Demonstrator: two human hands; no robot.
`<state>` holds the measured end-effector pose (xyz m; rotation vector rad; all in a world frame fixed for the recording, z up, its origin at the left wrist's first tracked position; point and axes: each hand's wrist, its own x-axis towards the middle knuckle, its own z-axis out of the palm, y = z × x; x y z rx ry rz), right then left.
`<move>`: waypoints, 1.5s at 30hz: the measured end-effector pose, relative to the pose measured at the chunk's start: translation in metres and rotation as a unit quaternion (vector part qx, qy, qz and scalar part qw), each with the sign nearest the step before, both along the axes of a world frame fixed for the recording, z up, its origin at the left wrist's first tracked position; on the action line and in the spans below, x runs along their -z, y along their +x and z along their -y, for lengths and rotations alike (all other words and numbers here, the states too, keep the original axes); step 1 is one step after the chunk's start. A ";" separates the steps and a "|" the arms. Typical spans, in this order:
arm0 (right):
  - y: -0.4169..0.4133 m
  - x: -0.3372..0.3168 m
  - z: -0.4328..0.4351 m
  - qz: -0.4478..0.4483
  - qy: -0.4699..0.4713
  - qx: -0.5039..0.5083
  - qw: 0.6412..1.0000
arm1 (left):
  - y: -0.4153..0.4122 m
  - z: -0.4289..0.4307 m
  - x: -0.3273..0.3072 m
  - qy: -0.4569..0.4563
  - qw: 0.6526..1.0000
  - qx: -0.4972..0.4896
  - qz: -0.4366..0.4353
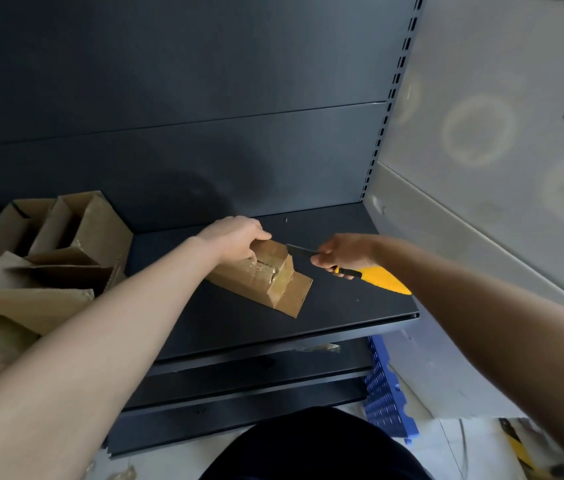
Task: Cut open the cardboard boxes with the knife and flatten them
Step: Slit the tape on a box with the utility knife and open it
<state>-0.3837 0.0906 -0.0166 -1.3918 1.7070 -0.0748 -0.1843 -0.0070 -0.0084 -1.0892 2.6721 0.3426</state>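
Left hand [239,239] grips far end of small taped cardboard box [266,278], tilted on dark metal shelf [342,306]. Right hand [342,254] clenched around knife [311,258], yellow-and-black handle end protruding behind fist, dark blade tip touching box's upper corner. One end flap hangs open toward shelf edge. Pile of opened boxes [41,271] crowds shelf's left side. Blue perforated crate [386,386] on floor below.

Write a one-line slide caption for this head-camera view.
Left hand steadies a taped cardboard box on a dark shelf while the right hand brings a yellow-handled knife to its top edge.
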 end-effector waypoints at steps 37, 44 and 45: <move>0.051 0.020 0.004 0.130 0.091 0.199 0.967 | -0.004 -0.005 -0.008 0.029 0.998 -0.060 -0.012; 0.009 0.017 0.001 0.072 0.048 0.235 0.968 | 0.001 -0.005 -0.013 0.055 0.995 -0.081 -0.025; 0.008 0.021 0.002 0.057 0.047 0.237 0.969 | 0.001 -0.004 -0.013 0.044 0.995 -0.084 -0.021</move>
